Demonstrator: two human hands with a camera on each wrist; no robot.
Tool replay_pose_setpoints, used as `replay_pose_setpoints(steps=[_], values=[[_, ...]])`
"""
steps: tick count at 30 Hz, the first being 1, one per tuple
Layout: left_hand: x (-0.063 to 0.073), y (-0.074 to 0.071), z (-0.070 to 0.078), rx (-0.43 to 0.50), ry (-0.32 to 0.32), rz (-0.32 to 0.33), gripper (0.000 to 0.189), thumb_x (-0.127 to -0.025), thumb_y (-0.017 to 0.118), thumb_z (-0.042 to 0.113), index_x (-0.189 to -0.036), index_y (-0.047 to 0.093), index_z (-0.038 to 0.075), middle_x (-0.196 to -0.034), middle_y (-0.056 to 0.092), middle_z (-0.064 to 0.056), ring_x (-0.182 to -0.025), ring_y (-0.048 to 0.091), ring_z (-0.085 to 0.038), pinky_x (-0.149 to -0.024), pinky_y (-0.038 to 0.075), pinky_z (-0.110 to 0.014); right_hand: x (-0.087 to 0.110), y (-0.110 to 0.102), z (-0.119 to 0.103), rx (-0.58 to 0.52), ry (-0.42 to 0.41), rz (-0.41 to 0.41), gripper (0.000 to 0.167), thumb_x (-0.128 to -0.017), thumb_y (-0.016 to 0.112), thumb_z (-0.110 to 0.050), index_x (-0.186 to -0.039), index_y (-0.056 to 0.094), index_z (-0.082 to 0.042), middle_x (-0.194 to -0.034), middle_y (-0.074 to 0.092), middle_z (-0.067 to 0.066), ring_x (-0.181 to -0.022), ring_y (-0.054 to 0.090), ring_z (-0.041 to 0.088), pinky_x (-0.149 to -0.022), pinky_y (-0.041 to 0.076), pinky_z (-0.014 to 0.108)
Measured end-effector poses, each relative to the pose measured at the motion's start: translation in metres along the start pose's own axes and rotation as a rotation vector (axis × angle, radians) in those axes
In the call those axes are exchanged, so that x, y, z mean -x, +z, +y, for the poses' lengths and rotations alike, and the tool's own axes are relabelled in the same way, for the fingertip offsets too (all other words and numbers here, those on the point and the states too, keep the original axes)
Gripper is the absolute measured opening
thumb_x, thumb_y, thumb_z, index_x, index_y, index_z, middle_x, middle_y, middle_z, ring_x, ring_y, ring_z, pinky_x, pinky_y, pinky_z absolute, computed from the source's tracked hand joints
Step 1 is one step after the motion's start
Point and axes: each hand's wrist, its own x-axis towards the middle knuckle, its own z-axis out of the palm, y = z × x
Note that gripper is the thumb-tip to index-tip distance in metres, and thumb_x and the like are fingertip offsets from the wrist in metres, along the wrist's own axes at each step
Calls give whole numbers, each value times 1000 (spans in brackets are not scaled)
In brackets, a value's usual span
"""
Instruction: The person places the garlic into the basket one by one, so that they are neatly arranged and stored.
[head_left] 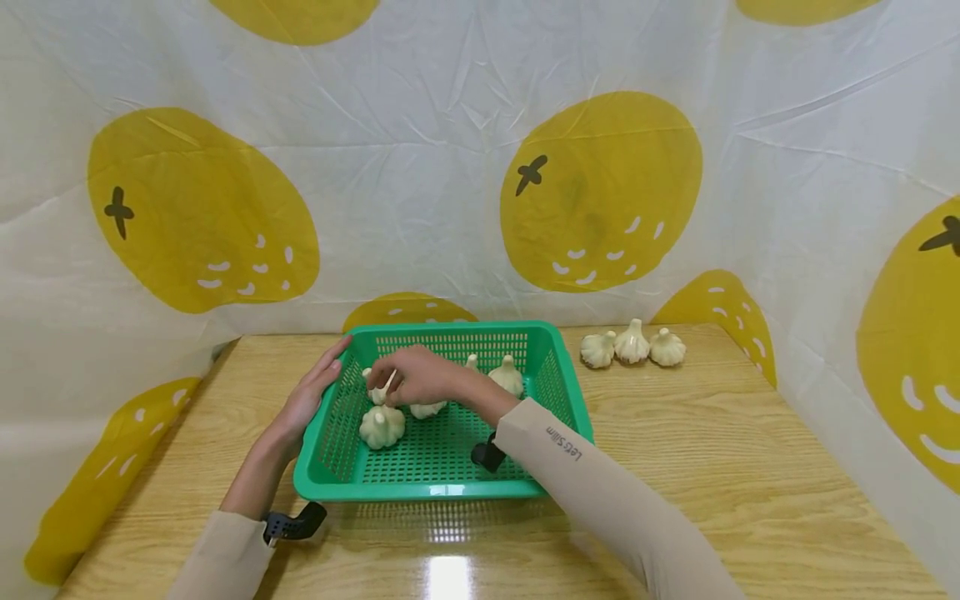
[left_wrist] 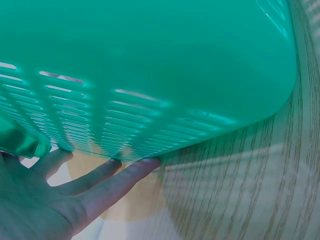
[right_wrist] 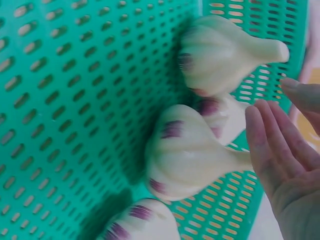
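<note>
A green plastic basket [head_left: 375, 492] holding several garlic bulbs stands on the wooden table. Against the basket's left side rests my left hand [head_left: 307, 400]; its extended fingers touch the slotted outer wall in the left wrist view. My right hand [head_left: 423, 375] is inside the basket above the bulbs on the left, partly covering a garlic bulb [head_left: 377, 393]. Just in front of that lies another garlic bulb [head_left: 382, 427]. In the right wrist view, thumb and fingers are apart with nothing between them, beside the stem of a garlic bulb [right_wrist: 185, 150].
Three garlic bulbs [head_left: 632, 343] sit in a row on the wooden table [head_left: 712, 467], right of the basket at the back. A white curtain [head_left: 420, 208] with yellow fruit prints hangs behind and at both sides of the table.
</note>
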Motion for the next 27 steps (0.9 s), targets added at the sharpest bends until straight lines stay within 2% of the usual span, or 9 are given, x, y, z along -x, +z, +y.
replay_pose_setpoints(steps=[6,12,22,27], values=[[0,0,0,3,-1,1,61,-112,26,52,-168,9,34,-175,8,-9,-154,23,-39,-99,47,-17,1,-5,-3,10,-37,27,29,-97,69,-6,-126,71,-5,-129,72,12,-112,72,22,-89,54,20],[1,0,1,12,-2,-10,61,-112,26,53,-168,8,35,-175,9,-10,-153,25,-40,-100,48,-18,9,-14,-13,-11,-34,51,26,-97,68,-6,-122,72,-10,-128,73,8,-109,72,18,-90,55,22],[-1,1,1,10,2,-15,60,-112,26,52,-168,9,35,-176,6,-7,-158,18,-37,-102,42,-14,37,-36,-14,-66,-21,145,25,-97,69,-7,-122,71,-11,-126,72,4,-108,73,17,-93,56,24],[-1,1,0,-6,5,-15,59,-113,25,51,-168,8,35,-176,4,-4,-159,13,-35,-110,37,-21,56,-48,-11,-99,3,198,28,-98,70,-10,-126,70,-10,-129,71,6,-114,71,21,-92,57,27]])
